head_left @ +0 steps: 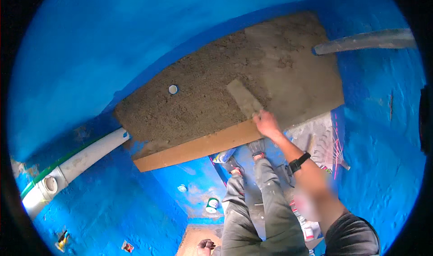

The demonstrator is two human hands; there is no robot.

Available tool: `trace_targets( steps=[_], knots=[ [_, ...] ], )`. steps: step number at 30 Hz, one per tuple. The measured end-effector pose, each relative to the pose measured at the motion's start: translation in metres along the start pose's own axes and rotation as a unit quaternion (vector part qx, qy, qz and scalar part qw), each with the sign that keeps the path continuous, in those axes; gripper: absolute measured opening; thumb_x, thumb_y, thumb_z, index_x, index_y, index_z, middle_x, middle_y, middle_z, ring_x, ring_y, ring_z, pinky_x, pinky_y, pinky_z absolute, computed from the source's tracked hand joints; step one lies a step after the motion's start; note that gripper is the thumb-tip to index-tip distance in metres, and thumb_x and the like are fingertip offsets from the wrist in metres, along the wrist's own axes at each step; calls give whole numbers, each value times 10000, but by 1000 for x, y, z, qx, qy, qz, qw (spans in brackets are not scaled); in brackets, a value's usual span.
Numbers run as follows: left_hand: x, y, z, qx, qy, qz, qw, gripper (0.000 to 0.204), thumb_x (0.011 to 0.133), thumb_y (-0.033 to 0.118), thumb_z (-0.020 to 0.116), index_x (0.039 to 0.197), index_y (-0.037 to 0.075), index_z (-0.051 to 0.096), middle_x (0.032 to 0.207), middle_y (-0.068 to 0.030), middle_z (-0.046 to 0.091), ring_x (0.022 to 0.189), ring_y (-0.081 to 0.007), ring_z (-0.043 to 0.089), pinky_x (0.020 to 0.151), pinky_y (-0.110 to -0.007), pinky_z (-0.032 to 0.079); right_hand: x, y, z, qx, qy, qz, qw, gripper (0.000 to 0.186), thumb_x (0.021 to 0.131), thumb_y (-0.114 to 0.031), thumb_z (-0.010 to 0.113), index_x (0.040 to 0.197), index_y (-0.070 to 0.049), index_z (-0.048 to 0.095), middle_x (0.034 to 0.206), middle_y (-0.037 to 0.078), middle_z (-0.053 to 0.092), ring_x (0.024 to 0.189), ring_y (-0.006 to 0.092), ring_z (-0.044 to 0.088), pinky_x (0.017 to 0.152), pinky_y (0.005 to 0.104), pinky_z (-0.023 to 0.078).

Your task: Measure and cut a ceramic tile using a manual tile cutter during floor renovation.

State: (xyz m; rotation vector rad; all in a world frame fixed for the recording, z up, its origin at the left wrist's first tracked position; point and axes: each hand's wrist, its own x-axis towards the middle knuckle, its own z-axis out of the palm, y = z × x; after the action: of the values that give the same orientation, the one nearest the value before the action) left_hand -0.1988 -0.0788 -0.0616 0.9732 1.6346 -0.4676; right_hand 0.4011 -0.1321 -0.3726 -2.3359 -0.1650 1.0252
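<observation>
A: Got how far?
B: Judged as partway. Saw blue walls (112, 35) around a wide stretch of mortar (203, 105). Read as smoother toward the right, apart from coarse patches near the far edge.
A: Left what undone?
B: Saw coarse, pitted texture across most of the left side. Counted that, plus the far patches, as remaining. Called the right side mostly done.
A: Noticed pipes?
B: Spotted white pipe (90, 152) ending by the left corner, grey pipe (367, 41) by the right end.
A: Edged with?
B: Found board (194, 147) along the near side.
A: Located the tool?
B: Put trowel (243, 97) mid-mortar, between coarse and smoother zones. Couldn't tell how hard pressed.
A: Gripped how?
B: Saw right hand (267, 124) closed on trowel's near end, just past board. Saw left hand (206, 244) low at the bottom edge, well off the mortar; couldn't tell how far open, or whether holding anything.
A: Missed anything smaller?
B: Noted pale round stub (173, 89) amid coarse mortar, left of trowel. Rated surround as unfinished.
</observation>
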Motion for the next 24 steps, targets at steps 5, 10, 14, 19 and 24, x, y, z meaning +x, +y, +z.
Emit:
trace_targets(
  steps=[5,10,14,19,24],
  knots=[
    [4,-9,7,9,-20,4,1000,345,984,282,598,1182,-1,590,969,-114,658,850,-200,653,726,-317,556,0,-2,66,-64,-123,-19,990,536,911,-418,543,1207,23,613,1190,293,612,1118,451,582,982,508,454],
    [-1,-44,2,-16,27,-64,997,286,979,212,597,1170,-1,587,930,-113,661,830,-196,651,708,-315,551,91,-46,77,-27,7,-45,999,484,920,-415,529,1069,33,633,1025,279,659,978,450,633,845,526,506],
    [-11,-68,2,-66,20,-46,997,256,981,199,590,1150,6,588,928,-107,662,818,-192,650,698,-313,546,145,-50,42,77,-5,-39,996,411,932,-372,519,983,23,620,766,207,653,640,342,660,551,451,523],
    [-12,-78,4,-45,29,-37,998,238,985,199,581,1139,18,588,918,-91,661,815,-172,630,706,-313,534,104,-105,-3,381,-67,129,913,354,950,-363,505,968,-18,585,621,62,521,430,153,469,376,328,392],
    [-6,-41,19,-24,-17,-27,999,264,989,229,577,1149,21,595,933,-87,655,823,-172,634,726,-319,542,118,-109,-17,64,-55,23,996,417,973,-382,488,997,18,604,789,179,646,660,300,643,561,452,508]
  ],
)
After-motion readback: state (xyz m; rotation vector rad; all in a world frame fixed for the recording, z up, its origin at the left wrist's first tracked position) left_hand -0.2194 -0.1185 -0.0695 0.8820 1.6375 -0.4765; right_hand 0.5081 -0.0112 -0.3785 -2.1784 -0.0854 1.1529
